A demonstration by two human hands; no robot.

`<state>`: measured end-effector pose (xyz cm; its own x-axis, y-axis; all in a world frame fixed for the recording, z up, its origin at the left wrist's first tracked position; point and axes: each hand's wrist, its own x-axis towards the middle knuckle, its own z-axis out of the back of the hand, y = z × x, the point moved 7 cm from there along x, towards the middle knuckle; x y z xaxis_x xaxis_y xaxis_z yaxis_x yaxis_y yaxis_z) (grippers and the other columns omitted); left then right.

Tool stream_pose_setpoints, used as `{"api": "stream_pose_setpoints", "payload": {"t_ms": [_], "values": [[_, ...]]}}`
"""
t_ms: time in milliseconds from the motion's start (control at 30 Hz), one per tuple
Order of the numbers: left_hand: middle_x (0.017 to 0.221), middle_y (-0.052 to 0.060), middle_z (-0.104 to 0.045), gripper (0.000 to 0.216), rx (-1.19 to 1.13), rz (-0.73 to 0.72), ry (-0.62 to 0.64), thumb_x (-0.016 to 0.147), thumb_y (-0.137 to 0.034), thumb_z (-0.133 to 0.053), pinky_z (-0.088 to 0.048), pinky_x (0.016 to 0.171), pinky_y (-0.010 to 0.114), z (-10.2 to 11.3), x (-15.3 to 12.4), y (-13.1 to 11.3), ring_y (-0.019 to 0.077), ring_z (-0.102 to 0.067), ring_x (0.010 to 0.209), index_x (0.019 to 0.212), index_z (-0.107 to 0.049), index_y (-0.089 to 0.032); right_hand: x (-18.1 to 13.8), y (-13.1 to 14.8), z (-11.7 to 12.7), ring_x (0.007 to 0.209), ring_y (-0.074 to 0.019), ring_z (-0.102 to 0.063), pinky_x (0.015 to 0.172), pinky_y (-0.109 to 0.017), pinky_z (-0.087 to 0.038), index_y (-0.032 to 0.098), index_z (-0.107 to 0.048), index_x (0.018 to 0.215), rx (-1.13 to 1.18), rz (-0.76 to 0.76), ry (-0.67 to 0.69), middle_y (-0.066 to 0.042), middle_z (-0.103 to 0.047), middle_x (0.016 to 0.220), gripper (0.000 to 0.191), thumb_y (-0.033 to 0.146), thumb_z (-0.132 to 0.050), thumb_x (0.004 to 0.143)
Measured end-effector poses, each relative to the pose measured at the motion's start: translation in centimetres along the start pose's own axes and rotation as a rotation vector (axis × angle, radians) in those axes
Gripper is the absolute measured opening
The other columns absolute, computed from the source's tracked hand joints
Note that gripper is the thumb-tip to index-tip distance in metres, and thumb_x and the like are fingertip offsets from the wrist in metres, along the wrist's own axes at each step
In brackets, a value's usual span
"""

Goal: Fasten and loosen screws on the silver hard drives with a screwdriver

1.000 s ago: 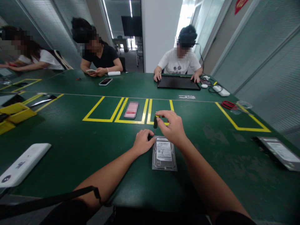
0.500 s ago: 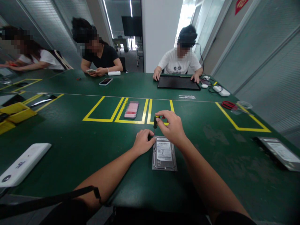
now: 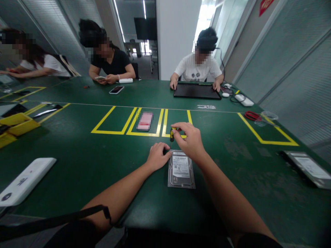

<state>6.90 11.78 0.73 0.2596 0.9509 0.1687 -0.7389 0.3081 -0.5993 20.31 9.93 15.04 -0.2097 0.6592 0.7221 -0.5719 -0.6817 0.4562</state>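
Observation:
A silver hard drive with a white label lies flat on the green table in front of me. My left hand is curled against the drive's far left corner, fingers closed at its edge. My right hand pinches the top of a small black and yellow screwdriver, which stands upright with its tip at the drive's far left corner.
Yellow tape boxes mark the table; a pink item lies in one. A second drive lies at the right, a white device at the left, yellow bins beyond. Three other people sit across, one with hands on a black laptop.
My right fingers have shifted round the screwdriver's handle, which has turned a little. The drive and my left hand stay put.

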Motion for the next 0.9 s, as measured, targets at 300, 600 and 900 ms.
{"api": "stream_pose_setpoints", "payload": {"t_ms": [300,600,900], "values": [[0.098,0.002,-0.068,0.013,-0.004,0.011,0.009,0.084,-0.03,-0.064,-0.041,0.086,0.037,0.06,0.03,-0.11,0.0231,-0.057,0.097,0.093,-0.062,-0.021,0.08,0.02,0.0,0.088,-0.0176,-0.06,0.078,-0.032,-0.045,0.018,-0.066,0.096,0.002,-0.031,0.008,-0.004,-0.068,0.098,0.013,0.024,-0.056,0.091],[0.096,0.002,-0.069,0.009,-0.023,0.024,0.015,0.086,-0.029,-0.061,-0.042,0.086,0.036,0.0,0.15,0.01,0.0226,-0.058,0.096,0.089,-0.064,-0.021,-0.02,-0.21,-0.37,0.085,-0.0173,-0.059,0.077,-0.032,-0.045,0.019,-0.065,0.096,-0.008,-0.038,0.033,-0.004,-0.067,0.095,0.012,0.025,-0.056,0.091],[0.093,0.0,-0.07,0.008,-0.033,0.05,0.011,0.086,-0.025,-0.058,-0.042,0.085,0.035,-0.07,0.47,0.29,0.0213,-0.059,0.093,0.087,-0.065,-0.022,-0.09,-0.36,-0.62,0.083,-0.017,-0.058,0.078,-0.031,-0.043,0.019,-0.065,0.099,-0.013,-0.039,0.048,-0.003,-0.067,0.093,0.014,0.026,-0.058,0.09]]}}
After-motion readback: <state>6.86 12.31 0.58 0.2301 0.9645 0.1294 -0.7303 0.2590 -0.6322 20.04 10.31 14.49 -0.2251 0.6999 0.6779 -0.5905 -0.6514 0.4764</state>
